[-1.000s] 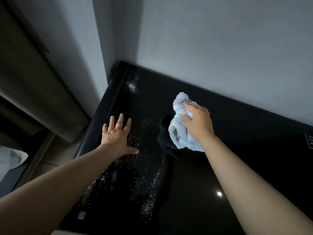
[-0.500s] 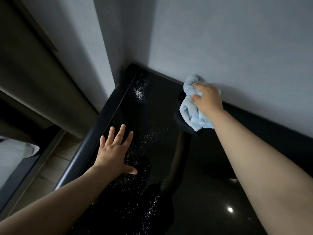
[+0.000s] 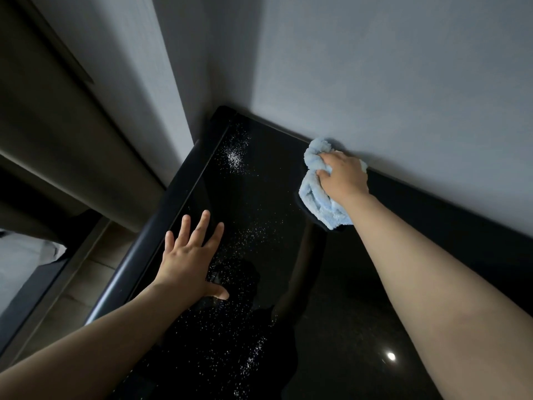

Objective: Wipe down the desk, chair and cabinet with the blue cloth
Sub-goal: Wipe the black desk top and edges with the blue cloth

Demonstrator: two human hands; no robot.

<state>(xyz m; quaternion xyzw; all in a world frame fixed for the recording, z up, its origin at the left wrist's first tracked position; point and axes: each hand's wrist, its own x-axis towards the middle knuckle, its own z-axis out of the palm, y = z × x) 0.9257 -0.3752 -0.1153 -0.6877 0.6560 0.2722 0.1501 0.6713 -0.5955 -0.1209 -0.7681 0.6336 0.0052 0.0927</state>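
Right hand (image 3: 343, 177) grips the bunched blue cloth (image 3: 317, 203) on the desk (image 3: 360, 284), against the wall (image 3: 403, 82). My left hand (image 3: 187, 261) lies flat, fingers spread, well out from the wall. Risk: a fast sweep flings the white specks (image 3: 235, 157) off the desk.

- Wall (image 3: 403, 67): plain grey, fills the upper right; meets a second grey wall face (image 3: 138, 67) at an inner corner, top centre.
- Curtain (image 3: 57, 134): dull brown, hanging folds, far left, just beside that wall face.
- Floor (image 3: 86, 272): pale boards or tiles, can't tell which, lower left.
- White fabric (image 3: 26, 255): left edge, behind a dark rail (image 3: 31, 301).
- White specks (image 3: 235, 157): dense patch near the back corner, thinner scatter trailing toward the camera.
- Glint (image 3: 391, 356): small round light reflection, lower right.
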